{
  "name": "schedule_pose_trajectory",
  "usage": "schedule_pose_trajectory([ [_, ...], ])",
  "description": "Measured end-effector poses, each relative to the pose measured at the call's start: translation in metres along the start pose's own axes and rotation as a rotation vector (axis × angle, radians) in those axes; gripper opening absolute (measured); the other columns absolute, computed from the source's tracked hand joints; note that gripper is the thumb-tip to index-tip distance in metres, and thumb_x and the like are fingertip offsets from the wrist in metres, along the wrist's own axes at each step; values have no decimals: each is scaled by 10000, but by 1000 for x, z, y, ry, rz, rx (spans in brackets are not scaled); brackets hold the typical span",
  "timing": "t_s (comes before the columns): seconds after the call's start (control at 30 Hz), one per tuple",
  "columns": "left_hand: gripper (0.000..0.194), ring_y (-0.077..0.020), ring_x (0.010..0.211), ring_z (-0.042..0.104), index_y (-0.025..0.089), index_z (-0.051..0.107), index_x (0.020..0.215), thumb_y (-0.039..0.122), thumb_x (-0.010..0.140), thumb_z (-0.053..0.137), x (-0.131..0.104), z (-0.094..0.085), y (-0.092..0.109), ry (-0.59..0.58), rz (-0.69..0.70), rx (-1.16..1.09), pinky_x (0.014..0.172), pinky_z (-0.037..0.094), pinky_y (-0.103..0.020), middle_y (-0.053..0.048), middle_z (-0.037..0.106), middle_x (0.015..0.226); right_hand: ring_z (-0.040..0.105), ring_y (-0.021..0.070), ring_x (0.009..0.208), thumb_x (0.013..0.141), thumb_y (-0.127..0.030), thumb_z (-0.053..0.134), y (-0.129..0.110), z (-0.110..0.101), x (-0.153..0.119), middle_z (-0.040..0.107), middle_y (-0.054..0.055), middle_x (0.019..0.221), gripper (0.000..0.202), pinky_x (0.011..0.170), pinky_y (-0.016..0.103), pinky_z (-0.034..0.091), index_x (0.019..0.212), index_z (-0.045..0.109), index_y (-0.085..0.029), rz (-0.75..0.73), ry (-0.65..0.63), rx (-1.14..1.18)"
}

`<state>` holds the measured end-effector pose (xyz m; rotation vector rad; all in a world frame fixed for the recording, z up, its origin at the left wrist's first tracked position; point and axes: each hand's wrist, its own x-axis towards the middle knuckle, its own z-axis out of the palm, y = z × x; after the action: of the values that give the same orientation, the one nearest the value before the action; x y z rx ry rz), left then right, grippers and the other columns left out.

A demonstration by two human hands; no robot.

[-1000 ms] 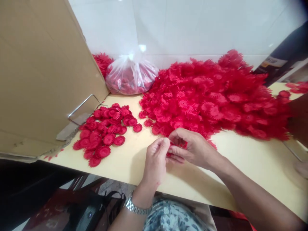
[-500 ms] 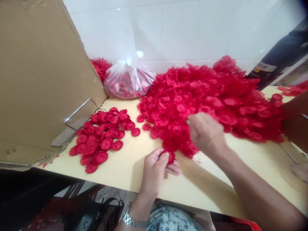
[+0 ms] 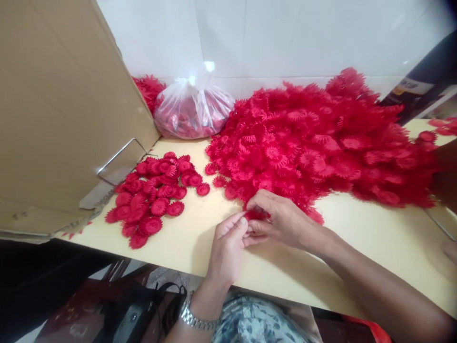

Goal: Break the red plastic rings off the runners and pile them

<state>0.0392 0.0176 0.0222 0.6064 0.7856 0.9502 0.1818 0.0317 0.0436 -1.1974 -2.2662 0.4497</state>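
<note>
My left hand (image 3: 228, 243), with a metal watch (image 3: 197, 318) on its wrist, pinches red fringed pieces (image 3: 257, 214) near the table's front edge. My right hand (image 3: 280, 220) meets it from the right, its fingers curled round the same red pieces; how many lie between the hands is hidden. Just behind both hands spreads a large heap of red fringed discs (image 3: 293, 138). To the left lies a smaller pile of rounded red fringed discs (image 3: 150, 195), apart from my hands.
A cardboard box (image 3: 64, 105) with a bent wire (image 3: 116, 157) stands at the left. Against the tiled wall sits a tied plastic bag (image 3: 194, 112) of red pieces. A dark bottle-like object (image 3: 421, 81) leans at the back right. Part of another person's arm (image 3: 448, 171) shows at the right edge.
My right hand has come down and left from the large heap to my left hand, and its fingers have closed on the red pieces there. The view has shifted slightly.
</note>
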Motion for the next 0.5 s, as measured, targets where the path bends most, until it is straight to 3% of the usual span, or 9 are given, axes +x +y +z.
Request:
schedule_pose_trajectory([
  [0.27, 244, -176, 762, 653, 105, 665, 923, 300, 787, 614, -2, -4, -9, -29, 63, 179, 736, 544, -314, -68, 682, 812, 511, 85, 577, 837, -110, 516, 5, 1, -2, 545, -10, 658, 121, 510, 174, 386, 735, 551, -164, 68, 27, 236],
  [0.4, 187, -171, 731, 664, 125, 652, 879, 279, 780, 613, 0, -6, -13, 3, 73, 179, 716, 548, -305, -35, 679, 744, 514, 113, 575, 858, -103, 423, 4, 16, -5, 564, 23, 649, 188, 504, 206, 391, 742, 562, -149, -10, 103, -54],
  [0.5, 155, -169, 652, 669, 126, 636, 819, 271, 767, 616, -3, -5, -13, 53, 40, 127, 657, 551, -296, -27, 673, 677, 503, 136, 566, 831, -67, 382, 9, 15, -7, 559, 50, 635, 227, 465, 234, 366, 742, 577, -138, -52, 262, -394],
])
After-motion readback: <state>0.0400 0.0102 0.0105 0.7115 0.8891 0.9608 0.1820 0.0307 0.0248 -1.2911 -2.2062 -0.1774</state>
